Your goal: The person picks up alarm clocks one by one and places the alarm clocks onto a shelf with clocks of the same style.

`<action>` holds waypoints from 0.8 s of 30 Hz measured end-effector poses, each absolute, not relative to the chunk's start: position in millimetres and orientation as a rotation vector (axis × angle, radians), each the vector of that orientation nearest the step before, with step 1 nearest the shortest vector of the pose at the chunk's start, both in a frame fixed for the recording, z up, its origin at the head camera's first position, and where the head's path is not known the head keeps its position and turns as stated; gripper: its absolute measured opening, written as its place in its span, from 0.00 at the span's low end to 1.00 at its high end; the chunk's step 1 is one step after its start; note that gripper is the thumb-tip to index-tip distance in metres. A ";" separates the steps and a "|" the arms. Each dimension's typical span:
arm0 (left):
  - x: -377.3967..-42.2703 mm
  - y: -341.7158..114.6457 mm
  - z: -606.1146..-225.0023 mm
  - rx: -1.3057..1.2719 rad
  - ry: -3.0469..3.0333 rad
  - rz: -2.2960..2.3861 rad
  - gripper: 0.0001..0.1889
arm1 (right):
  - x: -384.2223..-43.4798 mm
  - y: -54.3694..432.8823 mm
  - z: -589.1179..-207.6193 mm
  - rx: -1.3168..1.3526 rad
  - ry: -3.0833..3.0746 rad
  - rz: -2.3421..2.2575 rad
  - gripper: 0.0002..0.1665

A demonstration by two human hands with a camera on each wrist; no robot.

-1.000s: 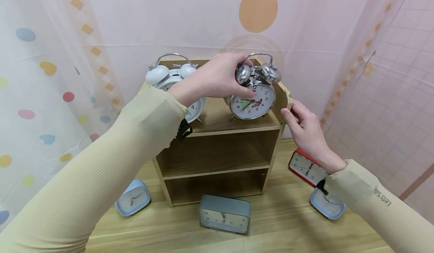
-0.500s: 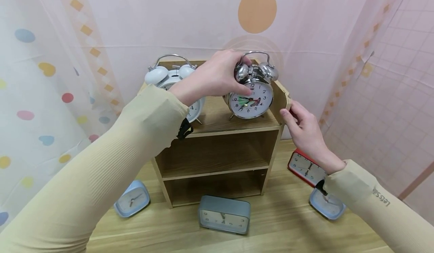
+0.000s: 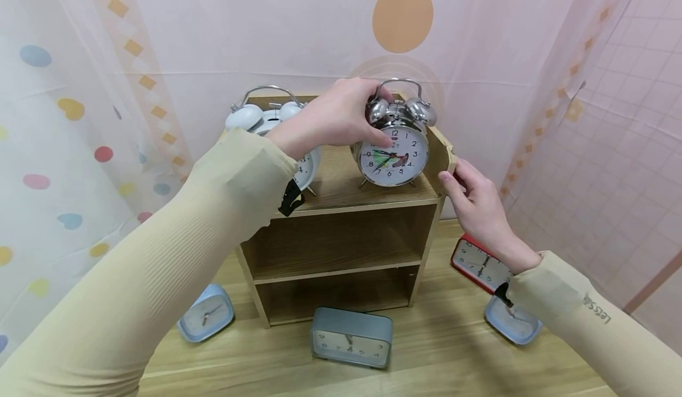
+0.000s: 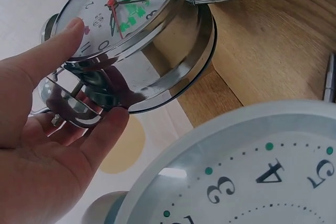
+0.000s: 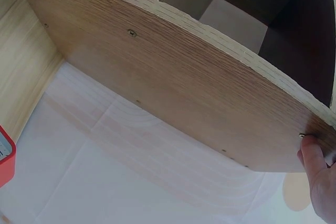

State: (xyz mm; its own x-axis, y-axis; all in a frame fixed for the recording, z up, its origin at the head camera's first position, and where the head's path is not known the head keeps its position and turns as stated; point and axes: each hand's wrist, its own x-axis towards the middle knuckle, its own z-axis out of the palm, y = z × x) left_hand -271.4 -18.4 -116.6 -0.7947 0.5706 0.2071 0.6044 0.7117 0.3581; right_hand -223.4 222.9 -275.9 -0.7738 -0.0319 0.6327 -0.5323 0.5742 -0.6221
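Before the pale curtain (image 3: pixel 224 36), a wooden shelf (image 3: pixel 339 175) stands on the worktop (image 3: pixel 437 349). On top, toward one o'clock, the left grip (image 3: pixel 346 116) holds the silver twin-bell clock (image 3: pixel 399 166); the right grip (image 3: pixel 479 207) pinches the shelf's side panel (image 3: pixel 437 155). The left sleeve (image 3: pixel 234 184), crossing close, could knock over the white clock (image 3: pixel 306 171).

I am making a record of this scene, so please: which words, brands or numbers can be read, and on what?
"12 1 2 3 4 5 6 7 8 9": silver clock; small print unreadable.
"3 4 5": white clock.
"9 8 7 5 4 3": grey clock.
"10 9 8 7": red clock.
"Lets": right sleeve; its ending is blurred.
Left blue clock, right blue clock: too blurred to read.
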 end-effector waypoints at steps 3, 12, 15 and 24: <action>-272.2 -18.5 -116.5 -0.970 -2.834 -0.638 0.35 | -223.2 223.0 -275.8 0.447 -2.236 1.135 0.18; -274.7 -19.0 -114.1 -0.981 -2.850 -0.610 0.35 | -223.3 223.0 -275.8 0.451 -2.226 1.121 0.17; -275.8 -19.6 -113.6 -0.997 -2.854 -0.608 0.35 | -223.1 222.9 -276.0 0.451 -2.228 1.121 0.17; -278.2 -19.5 -112.4 -1.000 -2.864 -0.602 0.34 | -223.3 222.9 -277.0 0.450 -2.221 1.112 0.17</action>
State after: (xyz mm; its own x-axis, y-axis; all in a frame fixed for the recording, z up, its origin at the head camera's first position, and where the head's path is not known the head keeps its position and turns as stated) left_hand -278.2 -19.5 -112.4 -0.7899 0.5891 0.1706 0.6079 0.7154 0.3443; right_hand -223.3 222.9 -277.0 -0.7574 -0.0298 0.6522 -0.5400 0.5902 -0.6001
